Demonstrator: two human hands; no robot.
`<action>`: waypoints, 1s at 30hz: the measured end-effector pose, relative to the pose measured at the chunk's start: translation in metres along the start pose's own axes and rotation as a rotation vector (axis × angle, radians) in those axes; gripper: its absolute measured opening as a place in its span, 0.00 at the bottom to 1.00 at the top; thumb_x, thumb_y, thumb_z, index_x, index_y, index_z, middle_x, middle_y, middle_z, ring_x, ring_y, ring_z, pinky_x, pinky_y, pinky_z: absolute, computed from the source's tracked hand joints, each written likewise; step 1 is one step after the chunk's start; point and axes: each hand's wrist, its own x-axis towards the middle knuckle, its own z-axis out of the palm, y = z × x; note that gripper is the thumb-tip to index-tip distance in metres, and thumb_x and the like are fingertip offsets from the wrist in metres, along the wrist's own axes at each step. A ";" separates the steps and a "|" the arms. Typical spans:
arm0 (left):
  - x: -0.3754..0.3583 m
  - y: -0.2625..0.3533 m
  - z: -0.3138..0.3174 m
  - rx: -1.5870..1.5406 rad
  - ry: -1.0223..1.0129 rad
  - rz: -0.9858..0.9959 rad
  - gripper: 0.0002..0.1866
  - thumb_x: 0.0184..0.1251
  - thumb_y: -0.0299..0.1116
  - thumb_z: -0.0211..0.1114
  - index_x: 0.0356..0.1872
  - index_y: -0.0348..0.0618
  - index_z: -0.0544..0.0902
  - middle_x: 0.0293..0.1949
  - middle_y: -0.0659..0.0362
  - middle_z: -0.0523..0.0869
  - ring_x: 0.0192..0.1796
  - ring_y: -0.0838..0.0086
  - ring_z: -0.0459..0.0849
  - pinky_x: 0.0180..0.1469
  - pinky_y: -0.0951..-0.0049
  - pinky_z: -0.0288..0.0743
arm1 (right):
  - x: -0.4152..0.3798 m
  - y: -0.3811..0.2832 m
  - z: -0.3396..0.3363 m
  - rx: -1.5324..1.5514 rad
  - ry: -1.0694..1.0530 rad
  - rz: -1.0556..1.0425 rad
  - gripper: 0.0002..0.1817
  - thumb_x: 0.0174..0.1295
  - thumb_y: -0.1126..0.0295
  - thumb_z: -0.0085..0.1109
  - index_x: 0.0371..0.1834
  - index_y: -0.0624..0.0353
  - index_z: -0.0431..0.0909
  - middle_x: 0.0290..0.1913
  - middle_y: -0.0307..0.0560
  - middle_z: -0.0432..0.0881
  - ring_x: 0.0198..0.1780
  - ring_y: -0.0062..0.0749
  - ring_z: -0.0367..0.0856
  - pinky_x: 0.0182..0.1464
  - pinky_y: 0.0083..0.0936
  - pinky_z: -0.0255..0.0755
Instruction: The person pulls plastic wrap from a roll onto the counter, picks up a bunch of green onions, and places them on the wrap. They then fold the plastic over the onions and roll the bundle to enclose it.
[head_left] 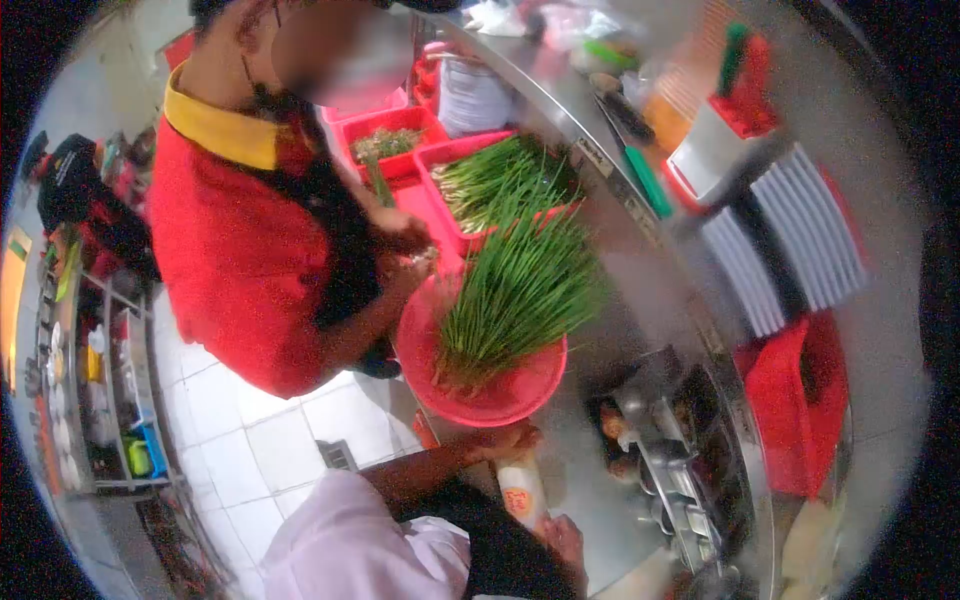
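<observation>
A white cylindrical pack (522,494) with a red and yellow print lies at the bottom centre, between my two hands. My left hand (515,441) is closed around its upper end, just below the rim of a pink-red bowl (490,405). Closed at the pack's lower end is my right hand (565,540), with some fingers hidden. A large bunch of long green stalks (515,300) rests in the bowl, roots toward me.
A co-worker in red (240,260) stands at the left, hands near the bowl. Beyond are red trays (465,235) of greens. At the right are a counter edge (690,300), metal containers (675,480), a red bin (795,410) and a knife holder (715,150). Shelves (100,400) stand far left.
</observation>
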 end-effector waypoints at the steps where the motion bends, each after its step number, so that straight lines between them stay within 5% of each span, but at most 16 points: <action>1: 0.007 -0.014 0.005 -0.002 -0.010 0.001 0.13 0.79 0.40 0.56 0.34 0.45 0.80 0.28 0.58 0.77 0.32 0.67 0.74 0.39 0.60 0.72 | 0.000 0.015 0.014 0.081 0.086 0.052 0.18 0.75 0.55 0.58 0.37 0.60 0.75 0.32 0.55 0.79 0.34 0.51 0.78 0.38 0.44 0.73; 3: 0.023 -0.040 0.013 0.708 0.251 0.262 0.14 0.78 0.41 0.57 0.33 0.45 0.78 0.27 0.59 0.74 0.32 0.68 0.73 0.38 0.60 0.71 | 0.002 0.028 0.033 0.163 0.176 0.102 0.23 0.76 0.50 0.56 0.33 0.60 0.74 0.26 0.52 0.77 0.27 0.44 0.77 0.33 0.39 0.72; 5: 0.021 -0.039 0.013 0.667 0.218 0.169 0.13 0.78 0.42 0.58 0.36 0.45 0.78 0.31 0.58 0.75 0.35 0.68 0.74 0.40 0.60 0.72 | 0.001 0.030 0.047 0.253 0.315 0.225 0.14 0.74 0.60 0.58 0.36 0.60 0.74 0.27 0.57 0.78 0.28 0.59 0.77 0.34 0.48 0.72; 9: 0.005 -0.002 0.008 0.498 0.072 -0.210 0.13 0.77 0.44 0.60 0.48 0.46 0.76 0.46 0.55 0.80 0.50 0.69 0.77 0.48 0.62 0.75 | -0.003 0.046 0.044 0.237 0.387 0.212 0.15 0.73 0.61 0.58 0.32 0.60 0.74 0.25 0.56 0.77 0.24 0.59 0.75 0.31 0.47 0.71; 11: 0.007 -0.019 0.010 0.550 0.133 -0.026 0.12 0.74 0.43 0.62 0.46 0.46 0.78 0.43 0.55 0.80 0.47 0.68 0.78 0.44 0.61 0.74 | -0.018 0.077 0.055 0.122 0.217 0.224 0.14 0.73 0.62 0.58 0.30 0.59 0.75 0.29 0.56 0.79 0.28 0.57 0.77 0.33 0.48 0.72; 12: 0.007 -0.027 0.010 0.603 0.161 0.072 0.11 0.73 0.42 0.63 0.45 0.46 0.78 0.42 0.54 0.80 0.45 0.67 0.78 0.43 0.61 0.74 | -0.019 0.071 0.050 0.067 0.307 0.024 0.16 0.74 0.61 0.55 0.29 0.58 0.76 0.33 0.57 0.80 0.33 0.57 0.79 0.35 0.51 0.72; 14: 0.008 -0.046 0.010 0.823 0.219 0.232 0.10 0.70 0.40 0.64 0.43 0.45 0.80 0.40 0.54 0.80 0.42 0.66 0.79 0.39 0.60 0.74 | -0.026 0.065 0.055 0.000 0.323 0.068 0.19 0.77 0.56 0.49 0.34 0.56 0.81 0.37 0.57 0.82 0.37 0.57 0.82 0.40 0.50 0.75; 16: 0.014 -0.070 0.012 1.271 0.340 0.443 0.10 0.67 0.38 0.65 0.41 0.45 0.81 0.37 0.54 0.80 0.38 0.65 0.80 0.35 0.59 0.74 | -0.031 0.050 0.046 0.141 0.346 0.098 0.20 0.79 0.58 0.46 0.42 0.59 0.84 0.37 0.56 0.85 0.37 0.55 0.83 0.41 0.46 0.77; 17: 0.014 -0.079 0.012 1.540 0.470 0.587 0.09 0.66 0.37 0.66 0.41 0.44 0.82 0.36 0.54 0.80 0.37 0.64 0.80 0.34 0.59 0.74 | -0.031 0.044 0.049 0.223 0.311 0.328 0.19 0.78 0.60 0.47 0.39 0.60 0.83 0.35 0.57 0.83 0.36 0.55 0.82 0.40 0.45 0.76; 18: 0.019 -0.088 0.010 1.687 0.618 0.736 0.09 0.64 0.36 0.67 0.40 0.44 0.83 0.35 0.54 0.80 0.35 0.64 0.81 0.32 0.59 0.74 | -0.026 0.044 0.048 0.114 0.402 0.236 0.17 0.78 0.61 0.49 0.37 0.62 0.81 0.34 0.58 0.81 0.36 0.56 0.81 0.40 0.45 0.74; 20: 0.028 -0.043 -0.006 1.314 -0.012 -0.051 0.09 0.72 0.39 0.62 0.41 0.46 0.82 0.34 0.57 0.77 0.35 0.64 0.76 0.34 0.62 0.72 | -0.013 0.031 0.033 0.193 0.440 0.300 0.17 0.77 0.60 0.52 0.37 0.64 0.80 0.36 0.61 0.81 0.38 0.55 0.81 0.43 0.45 0.74; 22: -0.017 -0.003 0.008 0.402 0.220 -0.112 0.14 0.77 0.44 0.58 0.43 0.44 0.81 0.35 0.55 0.77 0.38 0.64 0.76 0.40 0.64 0.72 | -0.019 0.017 0.021 0.223 0.391 0.354 0.18 0.77 0.58 0.53 0.40 0.64 0.82 0.39 0.62 0.84 0.38 0.54 0.82 0.43 0.42 0.76; 24: -0.004 0.010 0.004 0.859 0.478 0.358 0.19 0.81 0.49 0.55 0.47 0.43 0.80 0.39 0.55 0.79 0.47 0.66 0.78 0.48 0.63 0.73 | -0.014 0.042 0.034 0.170 0.499 0.132 0.21 0.75 0.54 0.58 0.33 0.62 0.79 0.27 0.56 0.78 0.26 0.47 0.75 0.33 0.37 0.72; 25: -0.006 0.021 0.004 0.850 0.419 0.359 0.19 0.81 0.49 0.55 0.47 0.43 0.80 0.39 0.55 0.79 0.47 0.66 0.78 0.48 0.63 0.73 | -0.015 0.037 0.029 0.255 0.423 0.122 0.21 0.74 0.53 0.59 0.32 0.62 0.77 0.26 0.55 0.76 0.26 0.45 0.75 0.33 0.37 0.72; 27: -0.016 0.038 0.003 0.395 0.292 -0.124 0.22 0.82 0.51 0.54 0.55 0.40 0.80 0.49 0.51 0.83 0.57 0.61 0.79 0.57 0.62 0.76 | -0.024 0.019 0.007 0.371 0.359 0.127 0.22 0.73 0.53 0.61 0.30 0.62 0.76 0.25 0.54 0.75 0.26 0.43 0.74 0.33 0.37 0.71; 30: -0.015 0.040 0.000 0.527 0.350 -0.122 0.24 0.82 0.51 0.54 0.56 0.37 0.81 0.50 0.50 0.84 0.56 0.61 0.81 0.57 0.61 0.77 | -0.025 0.023 -0.018 0.402 0.044 0.150 0.21 0.72 0.54 0.62 0.31 0.62 0.75 0.26 0.54 0.75 0.28 0.41 0.75 0.34 0.39 0.71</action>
